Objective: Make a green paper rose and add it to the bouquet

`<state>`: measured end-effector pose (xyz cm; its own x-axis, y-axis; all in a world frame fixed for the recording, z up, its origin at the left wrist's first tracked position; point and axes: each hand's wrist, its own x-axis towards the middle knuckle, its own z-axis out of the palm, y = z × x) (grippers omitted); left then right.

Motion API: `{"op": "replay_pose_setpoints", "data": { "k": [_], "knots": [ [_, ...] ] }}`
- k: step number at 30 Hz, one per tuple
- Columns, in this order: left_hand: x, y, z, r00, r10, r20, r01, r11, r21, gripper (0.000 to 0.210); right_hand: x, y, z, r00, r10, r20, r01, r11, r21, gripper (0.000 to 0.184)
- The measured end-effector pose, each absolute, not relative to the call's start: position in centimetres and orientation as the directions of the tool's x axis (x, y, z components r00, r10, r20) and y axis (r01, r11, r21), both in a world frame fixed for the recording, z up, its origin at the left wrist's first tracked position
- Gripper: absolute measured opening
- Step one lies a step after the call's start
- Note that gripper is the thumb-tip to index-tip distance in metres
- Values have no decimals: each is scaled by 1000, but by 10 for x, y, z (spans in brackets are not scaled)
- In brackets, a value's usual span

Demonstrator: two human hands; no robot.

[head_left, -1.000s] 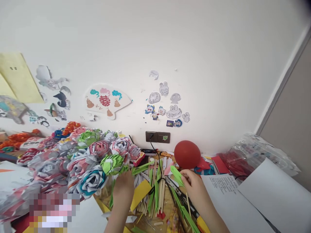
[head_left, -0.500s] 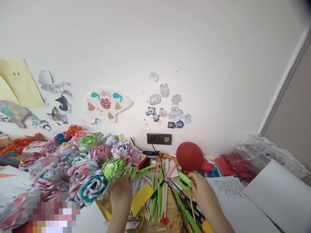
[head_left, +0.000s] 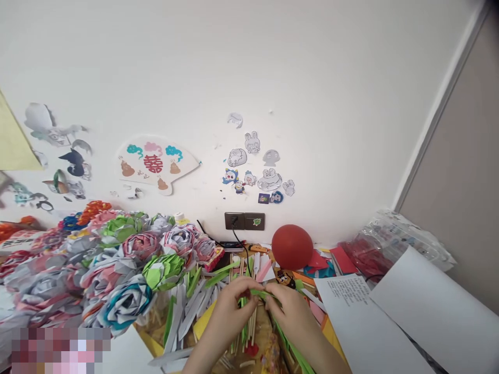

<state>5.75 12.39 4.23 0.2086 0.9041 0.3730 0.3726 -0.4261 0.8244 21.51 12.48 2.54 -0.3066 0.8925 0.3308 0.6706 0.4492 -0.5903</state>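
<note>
My two hands meet over the middle of the cluttered table. My left hand (head_left: 237, 301) is closed, its thumb and fingertips pinching the left end of a green folded paper strip (head_left: 260, 294). At the strip's other side, my right hand (head_left: 286, 307) pinches it too, with fingers curled. Part of the strip is hidden behind my fingers. Below and around my hands lie thin wooden sticks (head_left: 251, 332) and more green strips (head_left: 294, 345). White folded paper strips (head_left: 191, 311) are spread left of my left hand.
Many folded paper flowers (head_left: 127, 306) are heaped at the left. A red balloon (head_left: 292, 246) rests by the wall, near a socket (head_left: 234, 221) with a black cable. White sheets (head_left: 440, 317), a printed page (head_left: 343, 306) and a clear plastic bag (head_left: 405, 239) lie at the right.
My right hand has come left with the green strip. My left hand has moved right, away from the paper flowers, and now grips the strip as well. The view has turned slightly right.
</note>
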Motion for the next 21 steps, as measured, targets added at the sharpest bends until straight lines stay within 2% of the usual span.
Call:
{"op": "replay_pose_setpoints", "data": {
  "k": [6, 9, 12, 15, 18, 21],
  "knots": [
    [68, 134, 26, 11, 978, 209, 291, -203, 935, 16, 213, 122, 31, -324, 901, 289, 752, 430, -500, 27],
    [66, 141, 16, 11, 981, 192, 302, -187, 935, 20, 212, 122, 30, -342, 911, 233, 771, 413, -485, 32],
    [46, 150, 4, -35, 970, 239, 421, -203, 884, 33, 216, 123, 29, -348, 920, 180, 778, 391, -492, 39],
    [14, 157, -12, -164, 927, 337, 708, -127, 695, 30, 223, 124, 26, -327, 935, 139, 784, 350, -513, 48],
    [-12, 159, -27, -187, 917, 352, 839, -37, 543, 36, 227, 125, 24, -320, 939, 129, 772, 337, -540, 48],
    [-18, 159, -35, -157, 918, 364, 940, 26, 340, 41, 228, 125, 24, -318, 937, 146, 749, 343, -567, 46]
  ]
}}
